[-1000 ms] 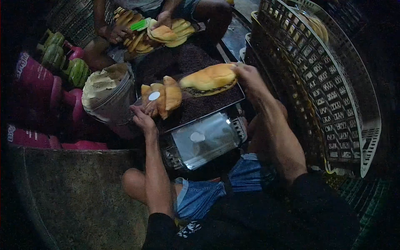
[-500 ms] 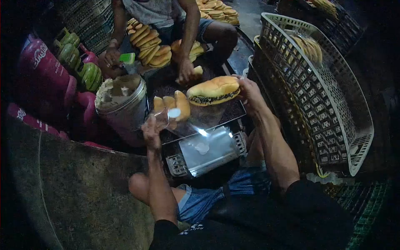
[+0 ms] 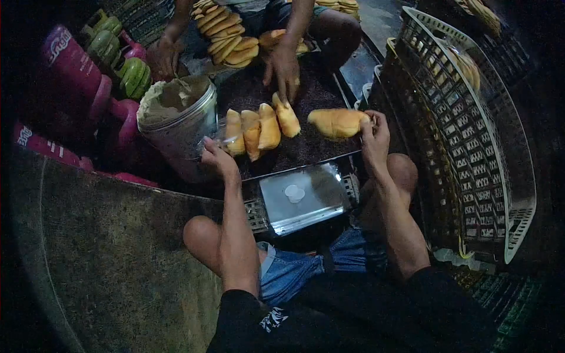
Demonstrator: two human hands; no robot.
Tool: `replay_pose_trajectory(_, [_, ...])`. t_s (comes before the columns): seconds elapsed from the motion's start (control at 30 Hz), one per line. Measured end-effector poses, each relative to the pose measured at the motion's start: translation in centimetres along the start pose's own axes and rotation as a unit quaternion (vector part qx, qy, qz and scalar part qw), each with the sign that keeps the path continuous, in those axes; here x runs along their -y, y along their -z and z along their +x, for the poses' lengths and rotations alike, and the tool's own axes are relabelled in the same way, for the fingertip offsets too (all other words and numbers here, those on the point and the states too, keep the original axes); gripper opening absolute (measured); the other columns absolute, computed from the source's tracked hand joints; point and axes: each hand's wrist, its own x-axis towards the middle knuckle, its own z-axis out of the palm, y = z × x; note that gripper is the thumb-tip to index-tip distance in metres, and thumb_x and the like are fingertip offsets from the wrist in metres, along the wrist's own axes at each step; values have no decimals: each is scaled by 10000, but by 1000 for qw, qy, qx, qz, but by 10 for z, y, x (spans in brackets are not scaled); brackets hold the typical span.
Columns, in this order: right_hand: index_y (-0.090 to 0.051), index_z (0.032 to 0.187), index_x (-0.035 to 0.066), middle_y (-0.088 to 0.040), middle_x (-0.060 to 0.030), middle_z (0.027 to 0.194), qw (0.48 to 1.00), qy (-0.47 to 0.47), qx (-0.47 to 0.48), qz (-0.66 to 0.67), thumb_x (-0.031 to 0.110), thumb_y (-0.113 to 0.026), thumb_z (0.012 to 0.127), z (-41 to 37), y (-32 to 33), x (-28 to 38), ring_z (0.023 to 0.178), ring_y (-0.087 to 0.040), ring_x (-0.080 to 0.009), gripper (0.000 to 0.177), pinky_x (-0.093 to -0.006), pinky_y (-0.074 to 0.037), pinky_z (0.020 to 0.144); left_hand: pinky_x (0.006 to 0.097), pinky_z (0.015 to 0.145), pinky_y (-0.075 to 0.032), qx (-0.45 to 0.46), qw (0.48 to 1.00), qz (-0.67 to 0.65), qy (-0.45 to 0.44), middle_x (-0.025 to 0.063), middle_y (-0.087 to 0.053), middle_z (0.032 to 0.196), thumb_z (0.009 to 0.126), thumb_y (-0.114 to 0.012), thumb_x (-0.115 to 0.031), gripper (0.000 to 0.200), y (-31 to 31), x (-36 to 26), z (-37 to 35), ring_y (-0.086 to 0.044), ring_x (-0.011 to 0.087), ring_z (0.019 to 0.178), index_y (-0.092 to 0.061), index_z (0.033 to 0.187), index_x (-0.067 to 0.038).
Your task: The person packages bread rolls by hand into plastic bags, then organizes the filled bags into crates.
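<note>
My right hand (image 3: 376, 138) is closed on the end of a golden bread bun (image 3: 335, 123), held above the dark crumb-covered tray (image 3: 318, 150). My left hand (image 3: 219, 160) pinches a clear plastic bag (image 3: 220, 134), faint and partly blurred, beside the bucket. Several filled-looking buns (image 3: 269, 126) lie in a row on the tray between my hands. A co-worker's hand (image 3: 285, 67) touches the rightmost bun (image 3: 286, 117) of that row. Just in front of my lap lies a stack of clear plastic bags (image 3: 303, 206) with a white round mark.
A bucket of pale cream (image 3: 176, 117) stands at left, near pink gas cylinders (image 3: 76, 65) and green ones (image 3: 132, 76). Piled buns (image 3: 226, 35) sit by the co-worker. A tall plastic crate (image 3: 465, 135) rises on my right, with bagged bread inside.
My right hand has lowered and turned the bun, hiding its dark filling. My left hand and the bag shifted toward the bucket. The co-worker placed another bun at the row's right end.
</note>
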Motion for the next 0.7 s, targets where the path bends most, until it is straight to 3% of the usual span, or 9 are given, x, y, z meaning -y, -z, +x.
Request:
replay_pose_trajectory(0.13, [-538,1119,52,-603,-213,1053,971,13,-98,-218,220,-564,881,21,-19,-53,960,-588,-390,293,-508,-424,868,339,707,-493,124,985,-120,18,131,-655,891,996,-417,-322,416,-4,-27,-18,-628,184,789,-610,983,46])
replay_pose_trajectory(0.2, [-549,1129,46,-592,-229,1080,915,-115,61,-382,257,-571,873,20,-17,-81,1016,-563,-392,332,-502,-397,911,324,712,-495,157,979,-133,2,122,-655,900,997,-419,-311,397,-1,-39,-30,-624,171,786,-609,996,38])
replay_pose_trajectory(0.3, [-569,1157,52,-619,-172,1090,897,95,-142,-408,355,-542,911,-11,-27,-91,1064,-573,-321,391,-409,-429,909,295,687,-493,180,971,-156,-9,93,-653,906,993,-440,-271,340,5,-58,-47,-612,145,784,-608,1010,24])
replay_pose_trajectory(0.37, [-564,1163,21,-600,-136,1128,986,-141,89,-5,447,-503,931,-29,-29,-16,1165,-509,-274,489,-396,-364,991,279,687,-491,216,967,-138,13,85,-650,916,991,-449,-245,309,6,-67,-58,-605,132,796,-608,1006,20])
replay_pose_trajectory(0.4, [-494,1227,-27,-525,-188,1216,920,-276,219,171,542,-521,892,-35,-32,-7,1037,-570,-312,661,-436,-451,898,271,687,-490,236,963,-129,23,81,-649,920,990,-453,-232,293,7,-69,-64,-601,126,801,-608,1003,17])
replay_pose_trajectory(0.43, [-476,1219,-8,-547,-167,1142,828,-402,255,297,481,-565,892,-41,-34,32,944,-605,-252,595,-343,-527,730,254,694,-489,245,960,-124,-49,79,-645,918,973,-507,-216,256,8,-68,-69,-588,103,790,-604,976,21])
replay_pose_trajectory(0.47, [-484,1173,12,-572,-135,1046,880,-322,228,263,398,-593,899,-48,-42,45,796,-618,-167,486,-268,-524,571,256,693,-496,237,958,-152,-55,80,-646,914,964,-527,-223,255,5,-66,-67,-592,107,787,-603,970,21])
replay_pose_trajectory(0.53, [-544,1046,25,-592,-94,902,898,-266,236,259,340,-603,904,-50,-48,44,692,-597,-120,350,-232,-485,525,259,693,-510,218,953,-201,-57,82,-647,905,946,-566,-235,258,7,-75,-66,-601,117,781,-602,958,20])
replay_pose_trajectory(0.7, [-596,950,-1,-623,-87,788,945,-201,241,87,307,-571,927,-40,-83,21,613,-603,-125,310,-282,-475,514,280,559,-537,8,917,-316,245,111,-633,906,890,-626,-394,448,6,-88,-41,-630,170,759,-535,1083,0])
